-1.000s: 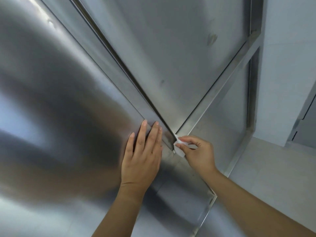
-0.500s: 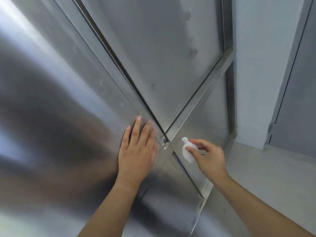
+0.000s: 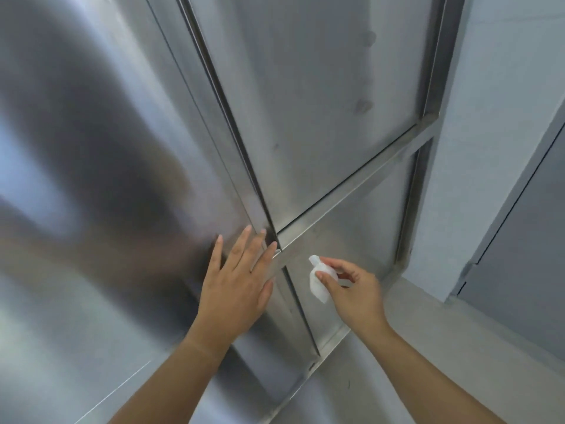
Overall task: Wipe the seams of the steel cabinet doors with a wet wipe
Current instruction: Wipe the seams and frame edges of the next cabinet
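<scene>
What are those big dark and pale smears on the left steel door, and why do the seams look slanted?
Head view: the left door carries soft, blurred reflections, dark beside pale glare; head view: the wide-angle, tilted camera makes the vertical seam lean; head view: the left hand, the right hand and its wet wipe look fairly sharp, evenly lit.

The wet wipe [image 3: 318, 281] is white beside brushed silver-grey steel cabinet doors [image 3: 305, 96], their seams [image 3: 235, 133] dark, and a pale grey wall [image 3: 501, 117].
</scene>
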Demonstrator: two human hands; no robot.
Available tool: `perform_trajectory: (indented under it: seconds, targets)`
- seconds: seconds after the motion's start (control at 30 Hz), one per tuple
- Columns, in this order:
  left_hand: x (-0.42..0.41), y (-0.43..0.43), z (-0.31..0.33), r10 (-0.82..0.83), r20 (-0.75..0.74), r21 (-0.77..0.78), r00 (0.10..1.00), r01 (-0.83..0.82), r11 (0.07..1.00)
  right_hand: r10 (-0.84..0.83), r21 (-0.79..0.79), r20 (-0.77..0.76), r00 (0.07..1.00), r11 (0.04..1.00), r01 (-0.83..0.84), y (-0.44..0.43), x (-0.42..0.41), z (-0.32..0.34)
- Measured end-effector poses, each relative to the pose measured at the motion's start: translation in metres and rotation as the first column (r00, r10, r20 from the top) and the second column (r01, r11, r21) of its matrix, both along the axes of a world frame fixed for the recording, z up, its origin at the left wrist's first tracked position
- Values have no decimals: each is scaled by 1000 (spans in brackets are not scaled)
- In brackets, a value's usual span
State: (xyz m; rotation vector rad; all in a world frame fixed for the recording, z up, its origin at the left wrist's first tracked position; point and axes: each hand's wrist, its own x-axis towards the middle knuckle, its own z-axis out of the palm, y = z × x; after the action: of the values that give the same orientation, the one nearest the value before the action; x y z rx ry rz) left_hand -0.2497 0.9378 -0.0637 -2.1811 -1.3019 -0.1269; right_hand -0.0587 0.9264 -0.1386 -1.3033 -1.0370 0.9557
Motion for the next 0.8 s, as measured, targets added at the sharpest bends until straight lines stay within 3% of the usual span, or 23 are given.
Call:
perform_trajectory:
  seconds: [0.23,0.47,0.6,0.8]
  targets:
    - [20,8,-23,152,41,-31,987,-151,988,117,-52,-15,993,992,-118,26,29,-16]
    - [20,12,-76,156,53,8,986,-157,988,183,-44,-45,982,982,-185,39,15,-60]
    - [15,25,-114,127,73,108,989,-134,985,204,12,-58,977,979,-203,54,0,-96]
    - [-1,44,-182,109,71,345,991,-128,930,206,224,-128,970,959,-174,86,-24,-143]
